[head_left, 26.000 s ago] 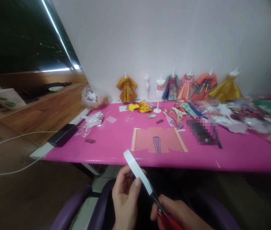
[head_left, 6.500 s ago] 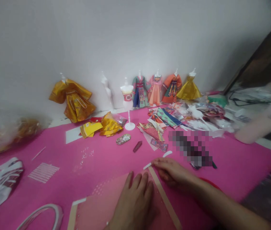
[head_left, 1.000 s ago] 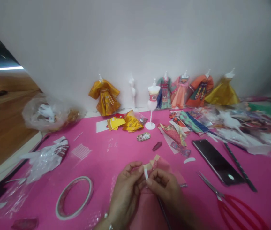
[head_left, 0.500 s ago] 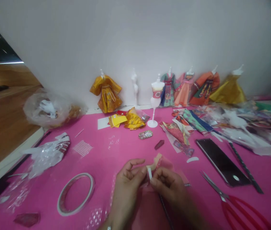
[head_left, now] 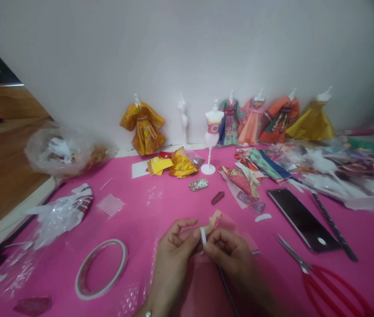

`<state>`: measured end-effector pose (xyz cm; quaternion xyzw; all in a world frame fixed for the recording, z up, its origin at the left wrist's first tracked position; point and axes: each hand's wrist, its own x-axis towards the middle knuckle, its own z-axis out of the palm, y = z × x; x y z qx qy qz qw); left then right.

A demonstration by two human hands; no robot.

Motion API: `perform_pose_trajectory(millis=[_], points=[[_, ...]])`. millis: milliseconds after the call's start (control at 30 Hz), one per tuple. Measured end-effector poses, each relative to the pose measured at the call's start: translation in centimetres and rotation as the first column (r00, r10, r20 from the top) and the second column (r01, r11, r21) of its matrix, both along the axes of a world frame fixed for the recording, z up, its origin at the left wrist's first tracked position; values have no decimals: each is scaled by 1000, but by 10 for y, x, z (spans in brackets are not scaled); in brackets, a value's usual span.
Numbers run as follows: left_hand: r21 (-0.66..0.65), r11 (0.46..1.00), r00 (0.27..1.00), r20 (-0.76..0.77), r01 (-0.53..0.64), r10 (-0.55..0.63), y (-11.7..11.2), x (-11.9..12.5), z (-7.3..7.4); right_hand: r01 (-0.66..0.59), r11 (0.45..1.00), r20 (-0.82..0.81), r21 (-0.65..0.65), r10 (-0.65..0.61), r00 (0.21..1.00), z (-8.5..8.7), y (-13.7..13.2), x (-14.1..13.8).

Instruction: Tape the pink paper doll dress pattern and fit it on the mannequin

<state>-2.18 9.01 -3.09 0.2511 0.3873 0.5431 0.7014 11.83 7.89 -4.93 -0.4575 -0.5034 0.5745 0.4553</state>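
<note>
Your left hand [head_left: 173,255] and right hand [head_left: 231,257] meet low in the middle of the view, fingertips pinched together on a small white strip [head_left: 203,236] that stands roughly upright between them. Both hands are closed narrow around it. Just behind the strip, the salmon-pink paper garment piece [head_left: 224,222] with a tan edge is raised off the pink surface [head_left: 147,215] at your fingertips; whether the strip is stuck to it or only held against it is hard to tell, since the hands are a little blurred. A thin dark stick [head_left: 226,286] runs down below your right hand.

To the left of your left hand a roll of tape [head_left: 101,268] lies flat, and beyond it a crumpled clear plastic wrapper [head_left: 61,213]. To the right of your right hand lie red-handled scissors [head_left: 319,275], blades pointing toward your hands, and past them a dark phone [head_left: 304,220] face up. A small white curved scrap [head_left: 263,217] sits between the phone and the garment piece.

Farther back, a white mannequin stand [head_left: 212,136] wears a red band, with yellow folded papers [head_left: 173,165] beside its base. Against the wall stand a golden paper dress [head_left: 143,127] on the left and a row of coloured paper dresses [head_left: 272,119] to the right.
</note>
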Motion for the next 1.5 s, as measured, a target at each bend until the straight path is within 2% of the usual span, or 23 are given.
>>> perform_pose_trajectory(millis=[300,933,1367,1500], points=[[-6,1000,1000,-9,-10,10,1,2,1,13,1000,-35,-15,-13,999,4,1,-1],[-15,1000,999,-41,-18,18,-1,3,8,-5,1000,-84,-21,3,996,-6,5,-1],[-22,1000,996,-85,-3,1,2,2,6,11,999,-79,-35,-14,997,0,4,-4],[-42,999,997,-71,-34,31,2,2,4,1,999,-68,-40,-3,998,3,6,-5]])
